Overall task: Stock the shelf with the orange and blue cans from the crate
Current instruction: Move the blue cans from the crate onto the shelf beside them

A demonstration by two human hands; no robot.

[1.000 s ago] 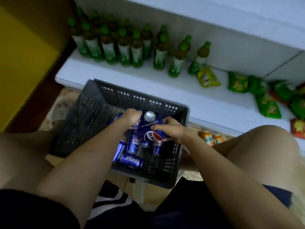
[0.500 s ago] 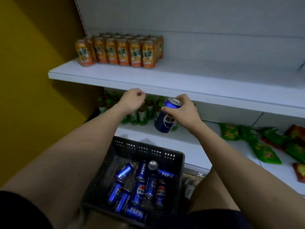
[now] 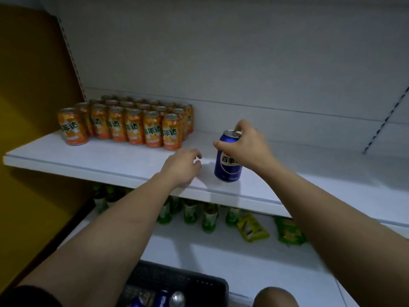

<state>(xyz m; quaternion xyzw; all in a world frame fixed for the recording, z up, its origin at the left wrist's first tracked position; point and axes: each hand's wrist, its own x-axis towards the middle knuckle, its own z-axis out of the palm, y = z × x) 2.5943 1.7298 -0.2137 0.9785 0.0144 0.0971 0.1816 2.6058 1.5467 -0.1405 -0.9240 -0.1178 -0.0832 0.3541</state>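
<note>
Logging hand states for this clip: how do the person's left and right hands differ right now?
The right hand grips the upright blue can round its top, its fingers curled over the rim; the left hand holds nothing, fingers loosely curled. The right hand is raised above the white shelf at can-top height; the left hand sits low at the shelf's front edge, left of the can. Both reach over the same shelf, right of the orange cans.

Orange cans [image 3: 126,125] left — shelf [image 3: 321,173] rightward bare
</note>
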